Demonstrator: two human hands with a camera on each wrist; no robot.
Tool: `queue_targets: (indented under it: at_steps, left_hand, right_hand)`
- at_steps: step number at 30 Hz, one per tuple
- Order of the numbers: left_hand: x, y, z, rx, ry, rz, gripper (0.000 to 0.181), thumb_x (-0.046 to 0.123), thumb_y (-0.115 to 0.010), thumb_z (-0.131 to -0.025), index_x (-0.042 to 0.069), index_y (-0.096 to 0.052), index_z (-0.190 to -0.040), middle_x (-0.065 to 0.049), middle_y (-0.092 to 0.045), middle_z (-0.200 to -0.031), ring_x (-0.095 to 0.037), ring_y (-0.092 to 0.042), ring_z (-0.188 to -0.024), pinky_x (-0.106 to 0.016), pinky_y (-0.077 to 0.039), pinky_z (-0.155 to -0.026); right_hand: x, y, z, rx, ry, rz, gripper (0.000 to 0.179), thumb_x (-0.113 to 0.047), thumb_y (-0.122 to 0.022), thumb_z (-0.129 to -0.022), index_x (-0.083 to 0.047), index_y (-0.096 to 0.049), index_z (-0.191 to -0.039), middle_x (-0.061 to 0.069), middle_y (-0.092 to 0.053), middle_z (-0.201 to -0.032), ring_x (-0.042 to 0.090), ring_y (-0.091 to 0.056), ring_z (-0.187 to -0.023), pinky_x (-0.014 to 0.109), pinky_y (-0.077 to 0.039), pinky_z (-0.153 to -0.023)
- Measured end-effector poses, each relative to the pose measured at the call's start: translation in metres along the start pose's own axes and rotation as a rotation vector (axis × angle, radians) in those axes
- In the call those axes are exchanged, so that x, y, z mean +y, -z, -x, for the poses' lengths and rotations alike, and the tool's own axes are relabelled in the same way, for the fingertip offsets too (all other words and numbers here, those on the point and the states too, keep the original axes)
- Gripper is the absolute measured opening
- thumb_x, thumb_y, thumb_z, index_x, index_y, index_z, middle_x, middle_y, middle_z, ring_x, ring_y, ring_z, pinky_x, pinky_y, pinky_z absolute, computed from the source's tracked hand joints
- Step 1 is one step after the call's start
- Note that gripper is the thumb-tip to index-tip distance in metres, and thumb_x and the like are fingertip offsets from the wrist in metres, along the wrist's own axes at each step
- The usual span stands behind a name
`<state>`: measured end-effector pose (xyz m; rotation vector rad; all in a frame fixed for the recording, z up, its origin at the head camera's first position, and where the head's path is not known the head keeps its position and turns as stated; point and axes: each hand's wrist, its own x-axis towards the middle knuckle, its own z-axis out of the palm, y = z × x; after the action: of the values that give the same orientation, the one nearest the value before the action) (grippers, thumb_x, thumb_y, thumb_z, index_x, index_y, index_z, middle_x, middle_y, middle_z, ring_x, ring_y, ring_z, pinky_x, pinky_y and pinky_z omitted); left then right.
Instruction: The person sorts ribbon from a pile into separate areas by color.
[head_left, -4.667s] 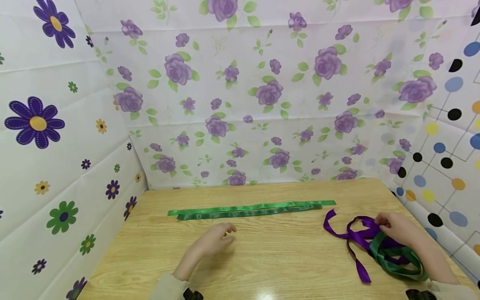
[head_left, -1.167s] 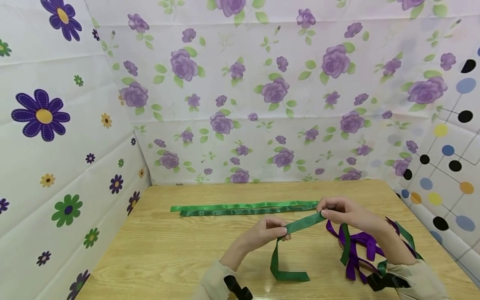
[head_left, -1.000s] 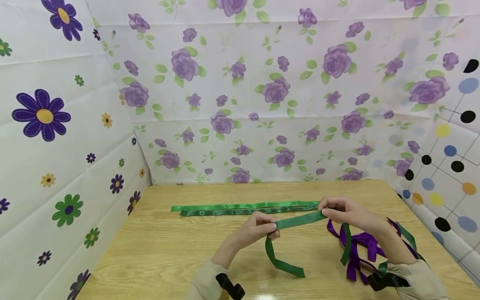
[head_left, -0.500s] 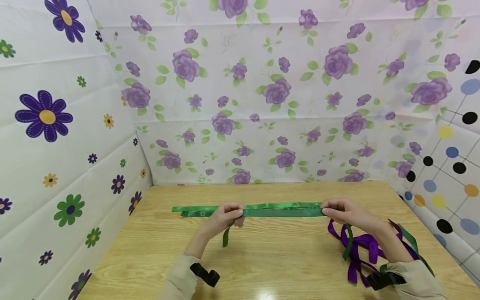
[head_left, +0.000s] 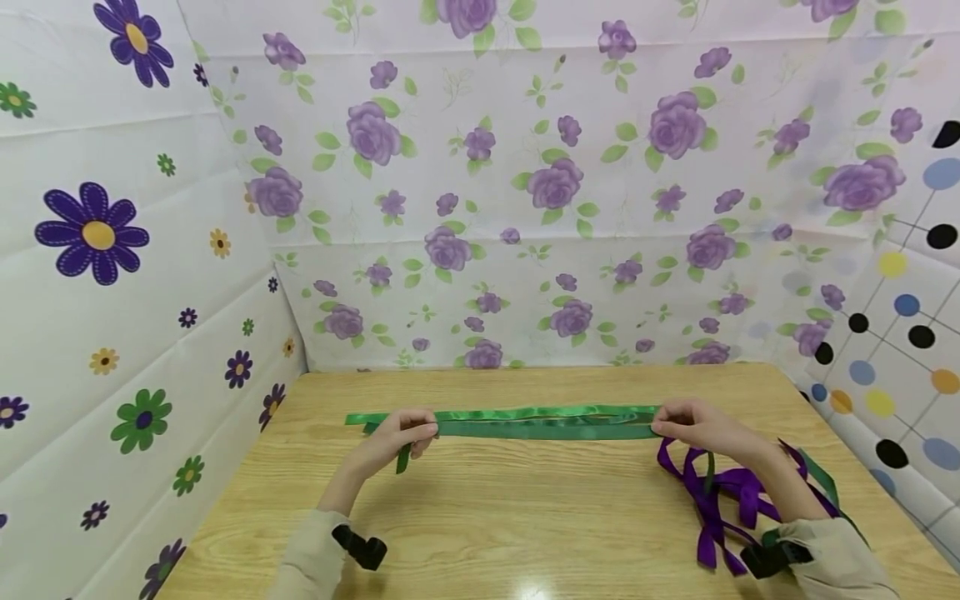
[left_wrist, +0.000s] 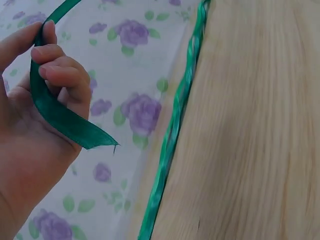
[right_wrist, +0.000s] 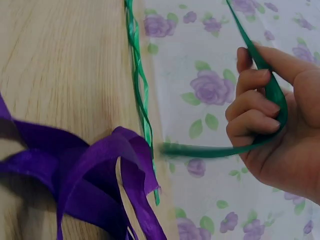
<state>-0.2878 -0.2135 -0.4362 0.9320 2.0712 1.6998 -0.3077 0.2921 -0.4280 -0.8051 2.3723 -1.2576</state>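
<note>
A dark green ribbon (head_left: 540, 430) is stretched level between my two hands, just in front of two green ribbons (head_left: 517, 413) lying side by side along the far part of the table. My left hand (head_left: 390, 440) pinches it near one end; the cut end of the dark green ribbon (left_wrist: 75, 125) hangs across the palm in the left wrist view. My right hand (head_left: 705, 429) pinches the other side, and a short tail of the dark green ribbon (right_wrist: 210, 151) dangles, blurred, below the fingers in the right wrist view. Part of the lying ribbons is hidden behind the hands.
A loose heap of purple ribbon (head_left: 708, 500) lies below the right hand, with more green ribbon (head_left: 821, 479) partly hidden behind the right forearm. The wooden table (head_left: 525, 517) meets flowered cloth (head_left: 495, 208) at the back and patterned cloths on both sides.
Earlier, the right hand reached into the ribbon heap. Since then a dark green ribbon came out; the left hand has slid left along it, lengthening the taut span and shortening its hanging tail.
</note>
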Motion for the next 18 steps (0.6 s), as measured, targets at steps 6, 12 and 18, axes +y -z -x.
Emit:
queue_targets:
  at_steps: [6,12,18]
  left_hand:
    - [-0.008,0.017,0.014,0.006,0.113,-0.235,0.022,0.018,-0.049,-0.095,0.0,-0.057,-0.086,-0.023,-0.034,-0.06,-0.019,-0.03,-0.045,-0.041,-0.03,-0.045]
    - [-0.021,0.026,0.026,0.044,0.201,-0.325,0.034,0.024,-0.052,-0.093,-0.009,-0.056,-0.087,-0.028,-0.039,-0.063,-0.005,-0.031,-0.046,-0.025,-0.03,-0.042]
    - [-0.028,0.034,0.037,0.094,0.262,-0.423,0.031,0.024,-0.052,-0.093,-0.006,-0.061,-0.091,-0.016,-0.047,-0.064,-0.005,-0.036,-0.053,-0.022,-0.035,-0.05]
  right_hand:
    - [0.013,0.004,0.0,0.024,-0.088,0.051,0.028,-0.036,-0.049,-0.094,-0.011,-0.061,-0.097,0.024,-0.055,-0.095,0.014,-0.053,-0.07,0.037,-0.044,-0.057]
    - [0.022,0.002,-0.004,0.048,-0.104,0.08,0.029,-0.036,-0.051,-0.093,-0.01,-0.064,-0.096,0.018,-0.059,-0.101,0.024,-0.058,-0.086,0.036,-0.046,-0.065]
    - [0.033,0.003,-0.006,0.072,-0.161,0.079,0.034,-0.036,-0.054,-0.091,-0.004,-0.066,-0.096,0.001,-0.057,-0.078,0.016,-0.051,-0.064,0.035,-0.043,-0.055]
